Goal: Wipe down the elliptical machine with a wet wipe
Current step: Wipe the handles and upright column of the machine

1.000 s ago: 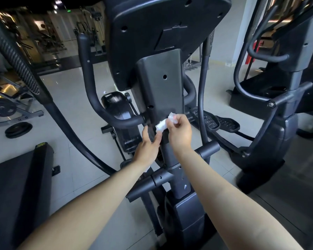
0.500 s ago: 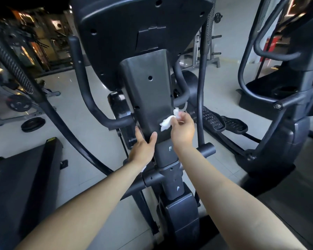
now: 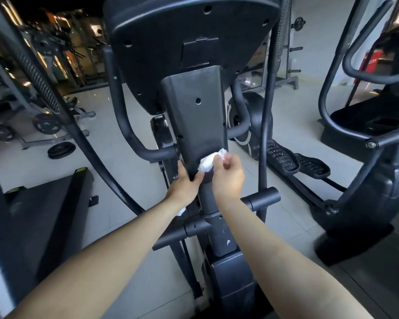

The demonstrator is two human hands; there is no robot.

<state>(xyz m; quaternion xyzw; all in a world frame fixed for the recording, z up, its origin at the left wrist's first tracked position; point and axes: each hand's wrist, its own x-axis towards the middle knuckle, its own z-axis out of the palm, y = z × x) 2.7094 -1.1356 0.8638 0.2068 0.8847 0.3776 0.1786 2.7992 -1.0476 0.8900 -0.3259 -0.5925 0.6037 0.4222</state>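
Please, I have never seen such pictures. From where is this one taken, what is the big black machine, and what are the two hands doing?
The camera sits on the person's head and looks down, as their own eyes would. The black thing is an elliptical machine, a gym trainer. The right hand pinches a crumpled white wet wipe against its centre column. The left hand rests on the column's lower edge, thumb and finger spread. Another trainer stands at the right; a weight plate lies on the floor.
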